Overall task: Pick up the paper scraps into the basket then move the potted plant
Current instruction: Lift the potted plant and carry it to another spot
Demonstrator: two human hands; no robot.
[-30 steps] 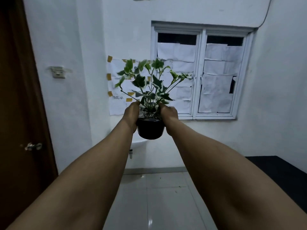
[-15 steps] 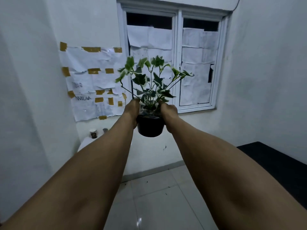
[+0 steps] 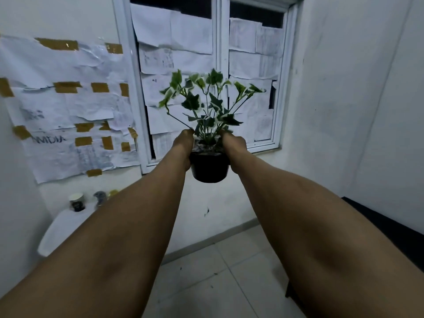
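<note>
Paper sheets cover the wall on the left, fixed with brown tape and creased in places. Below them a white rounded surface carries a paper cup and, just beside it, two smaller items too blurred to name. Moving right, the left arm reaches up and forward from the lower left corner, and the left hand presses against the left side of the pot, its fingers wrapped round the far side out of sight. The plant stands upright in that black pot, held in the air at arm's length in front of the window — well clear of the floor and of anything else. Its green leaves with pale edges spread on thin stems above both hands. The window has a white frame, and more paper sheets are stuck over its panes, with dark glass showing along the top. The right hand grips the right side of the pot, the thumb up by the rim, mirroring the left — so the pot sits clamped between the two hands. Pale tiles make up the floor below. At the right edge a dark flat surface stands against the white wall.
</note>
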